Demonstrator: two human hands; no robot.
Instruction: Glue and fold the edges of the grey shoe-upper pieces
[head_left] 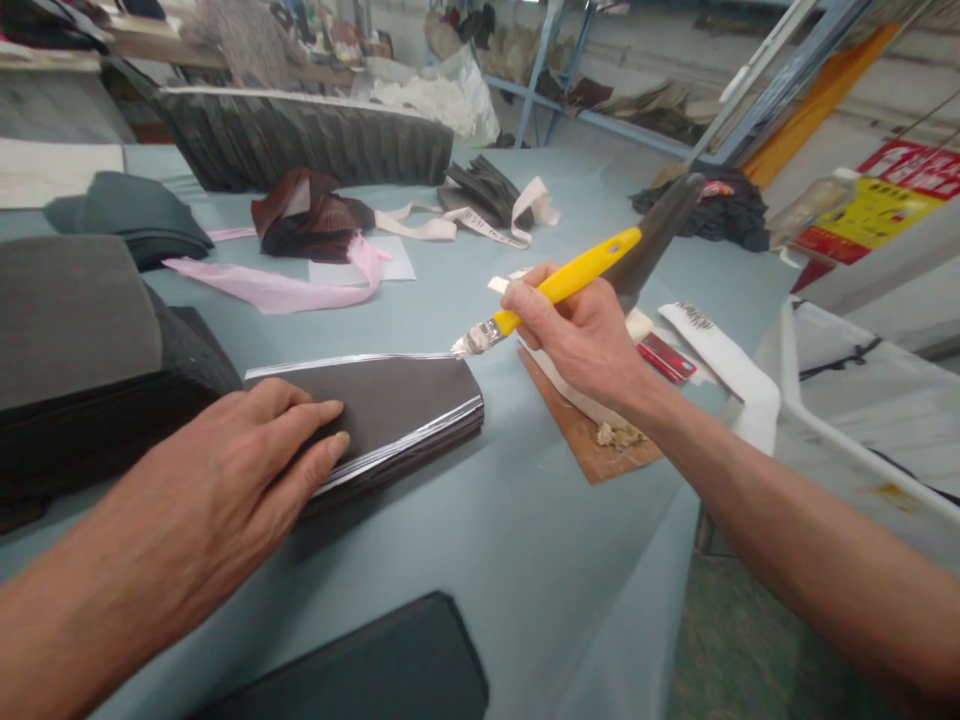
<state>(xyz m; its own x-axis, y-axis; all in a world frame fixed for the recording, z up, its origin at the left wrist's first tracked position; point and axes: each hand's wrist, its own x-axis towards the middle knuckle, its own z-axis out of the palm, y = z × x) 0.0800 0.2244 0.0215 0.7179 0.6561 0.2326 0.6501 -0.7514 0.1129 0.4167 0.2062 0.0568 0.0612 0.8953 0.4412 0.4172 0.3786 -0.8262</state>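
Note:
My right hand point(581, 325) grips a paintbrush point(589, 265) by its yellow handle. The brush's bristles, coated with a whitish substance, are at the far right corner of a stack of dark, flat pieces point(409, 400). Shiny whitish strips run along the stack's far and near edges. On top of this stack lies my left hand point(262, 450), its fingers stretched out and pressing down. Below my right forearm, a brown board point(592, 450) carries a pale strip and a crumbly yellowish lump point(619, 435).
Thick dark piles point(82, 310) stand at the left, and a dark green piece point(360, 670) lies near the front. Pink fabric point(285, 285), a maroon bundle point(304, 215) and a long row of dark pieces point(315, 140) are farther back. A white-framed bin point(862, 440) stands at the right.

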